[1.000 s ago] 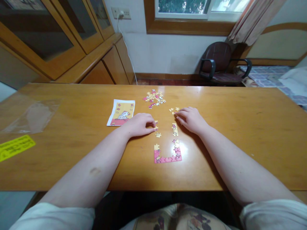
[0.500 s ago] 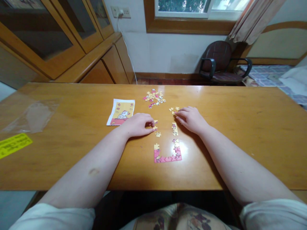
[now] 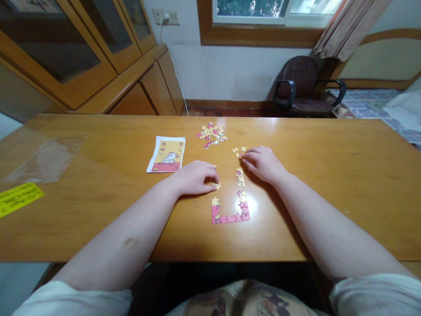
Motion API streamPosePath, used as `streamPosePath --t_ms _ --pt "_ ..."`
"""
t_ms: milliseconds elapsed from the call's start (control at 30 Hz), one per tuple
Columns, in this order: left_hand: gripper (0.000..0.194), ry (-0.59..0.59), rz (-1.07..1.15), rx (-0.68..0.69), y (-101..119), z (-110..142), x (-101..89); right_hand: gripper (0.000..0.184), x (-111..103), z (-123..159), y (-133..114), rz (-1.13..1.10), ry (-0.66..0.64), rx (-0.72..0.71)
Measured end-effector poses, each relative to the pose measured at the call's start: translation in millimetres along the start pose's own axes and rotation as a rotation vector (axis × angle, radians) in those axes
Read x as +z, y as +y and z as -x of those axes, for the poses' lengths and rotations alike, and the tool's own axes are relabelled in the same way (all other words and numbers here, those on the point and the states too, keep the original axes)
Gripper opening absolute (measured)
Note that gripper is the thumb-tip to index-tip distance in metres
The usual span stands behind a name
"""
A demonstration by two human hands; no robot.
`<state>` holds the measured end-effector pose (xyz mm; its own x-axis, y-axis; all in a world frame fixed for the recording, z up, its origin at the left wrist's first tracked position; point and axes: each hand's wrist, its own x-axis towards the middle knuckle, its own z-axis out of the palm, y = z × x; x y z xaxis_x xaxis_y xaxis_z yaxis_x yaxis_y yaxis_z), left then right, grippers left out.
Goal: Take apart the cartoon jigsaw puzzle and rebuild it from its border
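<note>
My left hand (image 3: pixel 197 177) is closed in a pinch at a small yellow jigsaw piece (image 3: pixel 217 186), and its fingers partly cover other pieces. On the right, my right hand (image 3: pixel 265 163) rests on the table with loosely bent, slightly parted fingers. Its fingertips are at a few loose yellow and pink pieces (image 3: pixel 235 150). Just below that hand stands a short joined strip of yellow pieces (image 3: pixel 240 177). Nearer to me lies a U-shaped joined border (image 3: pixel 230 218), pink along the bottom with yellow at the upper ends.
A heap of loose jigsaw pieces (image 3: pixel 212 134) sits toward the table's far edge. Left of it is a picture sheet (image 3: pixel 167 154) showing a white animal on yellow and pink. Clear plastic wrapping (image 3: pixel 49 160) and a yellow label (image 3: pixel 19 199) lie at the far left of the wooden table (image 3: pixel 312 145).
My left hand has shifted slightly right and toward me, from the upper left pieces to the yellow piece below them. My right hand has stayed practically still.
</note>
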<state>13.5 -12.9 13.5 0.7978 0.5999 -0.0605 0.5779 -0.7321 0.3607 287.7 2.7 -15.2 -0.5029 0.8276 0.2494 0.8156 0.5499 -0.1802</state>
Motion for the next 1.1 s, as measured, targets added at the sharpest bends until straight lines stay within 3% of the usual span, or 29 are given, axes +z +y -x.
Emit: streamPosePath --t_ms 133,267,500,700,933,1100 --pt "0.015 -0.007 0.031 0.032 -3.0 3.4 0.2 0.032 -0.3 0.2 0.3 0.008 -0.002 0.002" --pt "0.029 0.006 0.073 0.042 -3.8 6.1 -1.3 0.032 0.8 0.0 0.7 0.008 -0.002 0.002" --pt "0.016 -0.037 0.067 -0.005 -1.0 2.9 -2.6 0.031 1.1 -0.6 1.6 -0.025 0.001 0.001" --pt "0.016 -0.047 0.102 -0.022 -1.3 3.3 -2.0 0.03 -0.2 -0.1 2.3 -0.036 0.024 0.012" --pt "0.023 0.161 0.044 -0.268 -12.9 2.9 -2.5 0.027 -3.9 1.6 12.4 -0.005 0.094 0.091" --pt "0.03 0.174 0.011 -0.339 -22.5 0.5 2.0 0.027 -2.5 1.5 12.3 0.01 0.092 0.145"
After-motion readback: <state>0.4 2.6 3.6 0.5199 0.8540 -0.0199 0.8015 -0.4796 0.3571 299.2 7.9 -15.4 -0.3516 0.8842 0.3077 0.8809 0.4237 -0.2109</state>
